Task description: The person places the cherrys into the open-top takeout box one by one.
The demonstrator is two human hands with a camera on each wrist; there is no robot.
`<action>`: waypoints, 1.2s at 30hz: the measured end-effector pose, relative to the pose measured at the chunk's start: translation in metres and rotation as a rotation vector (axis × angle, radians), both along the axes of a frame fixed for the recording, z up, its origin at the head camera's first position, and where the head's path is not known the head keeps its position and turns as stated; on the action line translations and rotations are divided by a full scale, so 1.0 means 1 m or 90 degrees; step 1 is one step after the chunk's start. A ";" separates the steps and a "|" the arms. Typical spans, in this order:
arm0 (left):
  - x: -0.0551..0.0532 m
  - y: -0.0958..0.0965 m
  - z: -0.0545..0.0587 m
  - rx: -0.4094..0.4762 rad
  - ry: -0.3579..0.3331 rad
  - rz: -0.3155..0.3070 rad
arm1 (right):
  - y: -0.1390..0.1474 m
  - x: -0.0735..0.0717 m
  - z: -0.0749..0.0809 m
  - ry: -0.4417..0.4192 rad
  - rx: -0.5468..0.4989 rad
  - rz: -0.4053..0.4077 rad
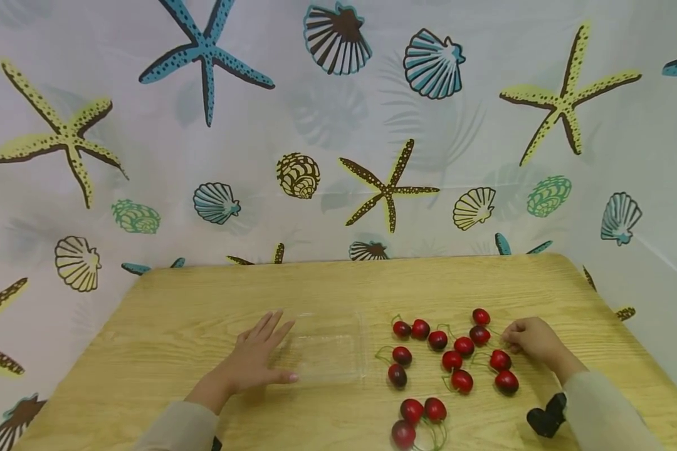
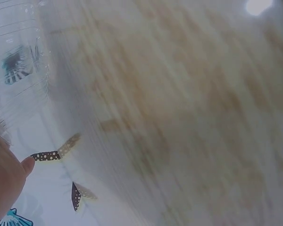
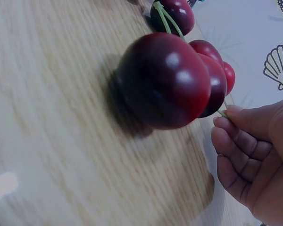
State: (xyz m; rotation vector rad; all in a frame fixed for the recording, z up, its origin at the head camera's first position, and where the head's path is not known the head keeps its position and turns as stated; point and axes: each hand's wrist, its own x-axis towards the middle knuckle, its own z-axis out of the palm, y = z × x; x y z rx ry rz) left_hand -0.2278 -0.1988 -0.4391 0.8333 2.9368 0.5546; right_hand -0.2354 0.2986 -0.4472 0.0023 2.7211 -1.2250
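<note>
My left hand [image 1: 256, 357] spreads its straight fingers along the left side of a clear plastic box [image 1: 330, 360], fingertips at its edge. In the left wrist view, part of the clear box [image 2: 19, 61] shows above the thumb. On the right, thumb and forefinger of my right hand [image 1: 533, 341] pinch a green cherry stem [image 3: 223, 113]. This stem leads to a dark red cherry pair [image 1: 480, 332] at the back of the group. Close in front of that hand lie two more cherries [image 1: 504, 371]; one cherry [image 3: 165, 80] looms large in the right wrist view.
Several loose cherries [image 1: 451, 360] lie across the right half of the wooden table [image 1: 203, 300]. A bunch of three cherries [image 1: 412, 416] sits nearer the front edge. Behind the table hangs a white cloth [image 1: 248, 150] printed with shells and starfish.
</note>
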 end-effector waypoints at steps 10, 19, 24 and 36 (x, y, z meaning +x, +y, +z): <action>0.000 0.000 0.000 -0.005 0.007 -0.001 | -0.003 0.003 0.005 0.023 -0.039 -0.076; 0.001 0.001 0.001 -0.021 0.035 0.001 | -0.011 0.002 0.015 0.060 -0.088 -0.096; 0.001 0.001 0.000 -0.027 0.040 -0.001 | -0.018 0.003 0.020 0.082 -0.111 -0.080; 0.001 0.002 0.000 -0.038 0.045 -0.003 | -0.037 0.008 0.033 0.101 -0.158 -0.065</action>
